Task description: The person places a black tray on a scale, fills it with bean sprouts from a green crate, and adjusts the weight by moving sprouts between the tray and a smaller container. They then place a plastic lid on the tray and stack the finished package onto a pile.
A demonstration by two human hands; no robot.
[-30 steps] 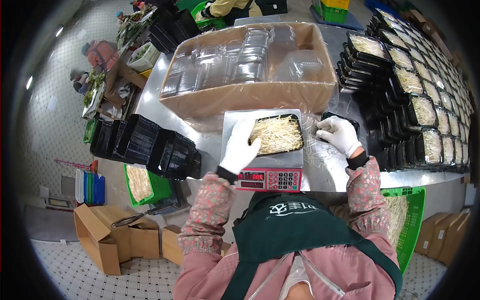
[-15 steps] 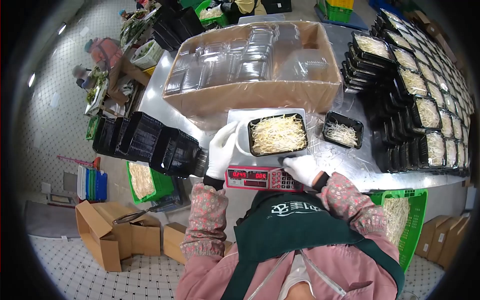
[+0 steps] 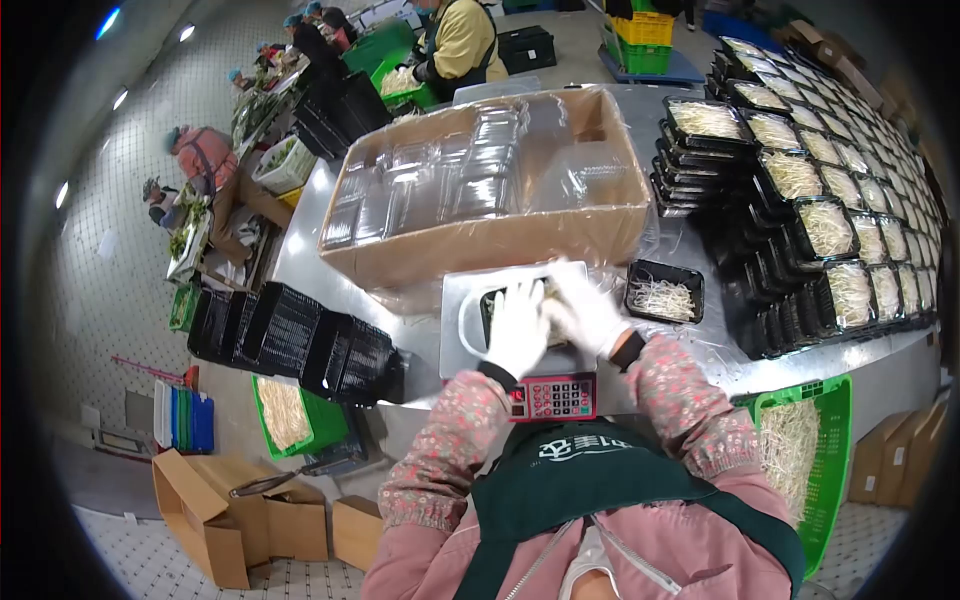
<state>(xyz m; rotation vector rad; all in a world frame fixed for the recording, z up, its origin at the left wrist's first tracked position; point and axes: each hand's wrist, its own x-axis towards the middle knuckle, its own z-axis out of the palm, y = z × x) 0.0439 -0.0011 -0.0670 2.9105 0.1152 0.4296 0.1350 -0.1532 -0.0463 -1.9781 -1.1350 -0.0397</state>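
A black plastic tray (image 3: 488,308) of bean sprouts rests on the platform of a digital scale (image 3: 556,398) in front of me, mostly covered by my gloved hands. My left hand (image 3: 517,325) lies over the tray's left part, its fingers stretched forward across the sprouts. Over the right part is my right hand (image 3: 590,312), its fingers smeared by motion. To the right of the scale, a smaller portion of sprouts (image 3: 663,298) sits in a second black tray (image 3: 695,278).
Behind the scale stands a cardboard box (image 3: 480,255) of clear plastic lids (image 3: 490,195). Filled trays (image 3: 793,175) are stacked on the right. Nested black trays (image 3: 290,335) lean at left. Green crates (image 3: 835,440) of sprouts flank me. A person in yellow (image 3: 463,40) works beyond.
My left hand has moved from beside the tray onto its sprouts. My right hand has left the scale's keypad and moved up over the tray. The view has tilted upward slightly.
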